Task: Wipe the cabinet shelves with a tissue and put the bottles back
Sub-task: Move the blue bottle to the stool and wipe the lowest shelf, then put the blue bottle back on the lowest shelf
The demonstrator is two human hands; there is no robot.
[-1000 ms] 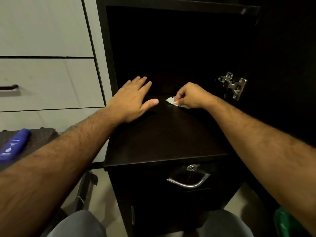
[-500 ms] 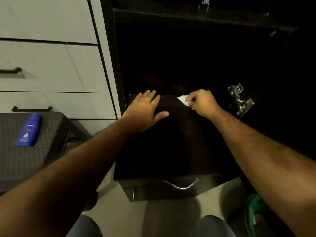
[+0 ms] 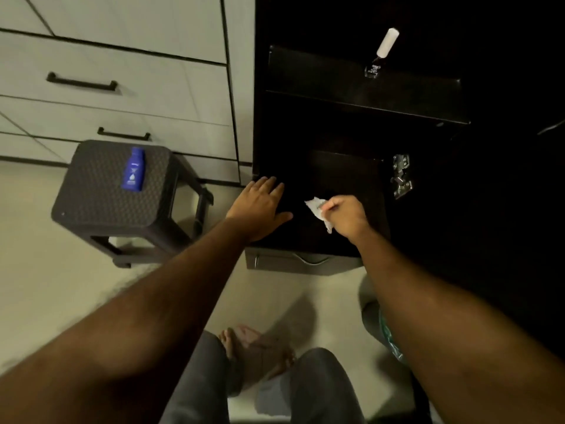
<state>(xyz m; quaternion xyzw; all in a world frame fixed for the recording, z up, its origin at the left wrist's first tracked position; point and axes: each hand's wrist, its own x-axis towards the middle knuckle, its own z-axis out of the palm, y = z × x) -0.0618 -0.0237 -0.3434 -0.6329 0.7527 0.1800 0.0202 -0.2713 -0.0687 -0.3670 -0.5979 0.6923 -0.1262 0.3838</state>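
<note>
Your right hand (image 3: 345, 214) is pinching the tissue (image 3: 318, 211), which pokes out left toward your flat, open left hand (image 3: 261, 206) on the shelf (image 3: 336, 172).

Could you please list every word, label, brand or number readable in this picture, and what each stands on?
Nothing can be read for certain.
Blue plastic bottle lying on the dark woven-pattern stool: white print and a logo, too blurred to read.
Small clear glass bottle with a white cap on the upper dark shelf: white lettering, too small to read.
</note>
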